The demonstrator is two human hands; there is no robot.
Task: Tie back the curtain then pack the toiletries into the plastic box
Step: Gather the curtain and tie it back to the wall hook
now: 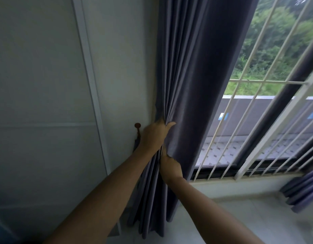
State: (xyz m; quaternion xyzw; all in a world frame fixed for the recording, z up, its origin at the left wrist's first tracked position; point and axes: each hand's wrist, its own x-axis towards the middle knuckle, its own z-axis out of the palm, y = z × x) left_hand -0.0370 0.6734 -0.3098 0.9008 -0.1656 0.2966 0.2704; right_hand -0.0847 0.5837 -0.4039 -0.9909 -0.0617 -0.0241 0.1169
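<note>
White wall (46,76), barred window (258,120), left hand (152,136) and right hand (170,167) both gripping gathered grey curtain (191,67)

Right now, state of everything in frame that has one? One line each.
curtain: gathered into a bunch beside the wall, not tied.
left hand: grips the gathered folds, thumb round the front.
right hand: grips the curtain just below the left.
wall hook: on the wall, a dark tieback hanging from it, loose.
window: uncovered, white bars across it.
second curtain: bunched at the right edge.
</note>
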